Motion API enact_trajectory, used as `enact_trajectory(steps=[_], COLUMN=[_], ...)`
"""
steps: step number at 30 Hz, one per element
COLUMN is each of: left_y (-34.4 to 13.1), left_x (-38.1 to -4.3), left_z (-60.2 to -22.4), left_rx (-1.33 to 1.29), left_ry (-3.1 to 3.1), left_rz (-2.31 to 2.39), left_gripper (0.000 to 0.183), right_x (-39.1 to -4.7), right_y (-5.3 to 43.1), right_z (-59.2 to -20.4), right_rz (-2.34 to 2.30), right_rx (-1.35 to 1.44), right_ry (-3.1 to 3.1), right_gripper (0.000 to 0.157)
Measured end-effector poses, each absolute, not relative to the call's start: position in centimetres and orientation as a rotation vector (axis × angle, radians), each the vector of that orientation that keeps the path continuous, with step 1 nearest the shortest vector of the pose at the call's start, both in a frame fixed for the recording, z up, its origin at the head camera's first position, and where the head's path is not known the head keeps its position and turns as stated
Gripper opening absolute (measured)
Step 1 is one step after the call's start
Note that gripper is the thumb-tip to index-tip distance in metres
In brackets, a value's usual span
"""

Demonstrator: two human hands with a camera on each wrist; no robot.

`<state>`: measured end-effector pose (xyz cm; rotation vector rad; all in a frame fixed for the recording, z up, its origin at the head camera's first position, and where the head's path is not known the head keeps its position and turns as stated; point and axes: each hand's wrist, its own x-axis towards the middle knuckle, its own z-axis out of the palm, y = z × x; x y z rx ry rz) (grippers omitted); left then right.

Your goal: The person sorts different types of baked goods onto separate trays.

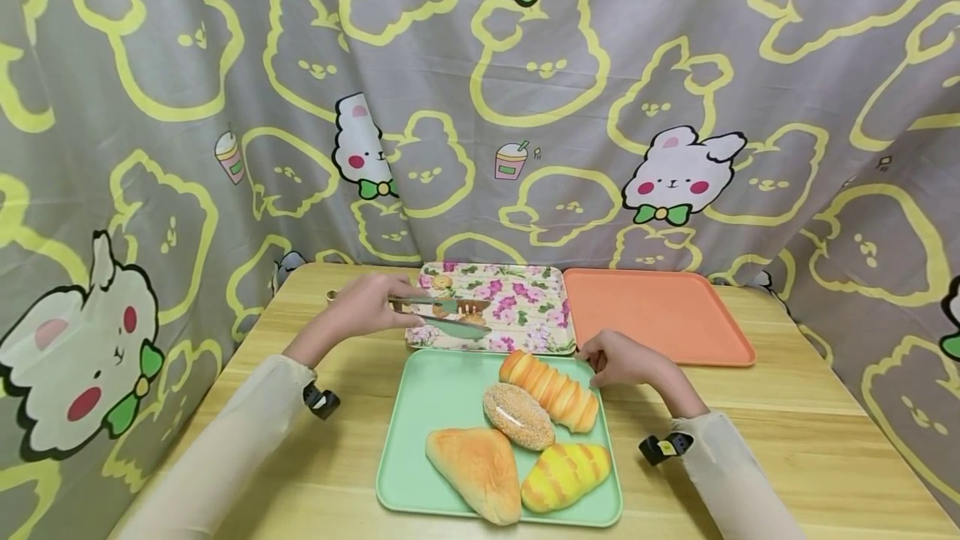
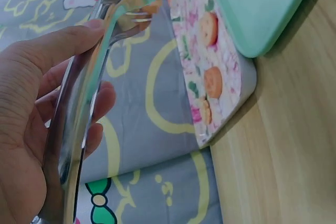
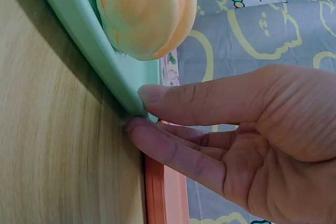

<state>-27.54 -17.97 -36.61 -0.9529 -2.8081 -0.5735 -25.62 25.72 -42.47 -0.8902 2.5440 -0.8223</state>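
My left hand [image 1: 381, 305] grips metal food tongs [image 2: 73, 108] above the left part of the floral tray [image 1: 551, 332]. The tongs' arms stand apart at the tips in the head view; whether anything sits between them I cannot tell. Several small biscuits [image 2: 213, 81] lie on the floral tray, partly hidden behind the tongs in the head view. My right hand [image 1: 618, 359] pinches the far right corner of the green tray [image 1: 420, 390] between thumb and fingers. Nearest to it on that tray lies a ridged bread roll [image 1: 551, 390].
Also on the green tray are a crumb-coated bun [image 1: 517, 417], a triangular bread [image 1: 480, 469] and a yellow striped bread [image 1: 566, 476]. An orange tray [image 1: 652, 315] stands at the back right. Behind the wooden table [image 1: 795, 432] hangs a patterned curtain [image 1: 555, 215].
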Motion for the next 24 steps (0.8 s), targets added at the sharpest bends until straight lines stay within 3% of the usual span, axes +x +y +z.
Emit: enact_trajectory(steps=[24], left_y=[-16.1], left_x=[-32.8], left_z=[-38.0], left_rx=[-0.734], left_ry=[-2.698], left_rz=[-0.554], left_gripper=[0.044], right_x=[-25.6], right_y=[25.8], right_z=[-42.5], right_rz=[-0.821], right_rx=[-0.891], right_ry=[2.541], right_gripper=[0.033])
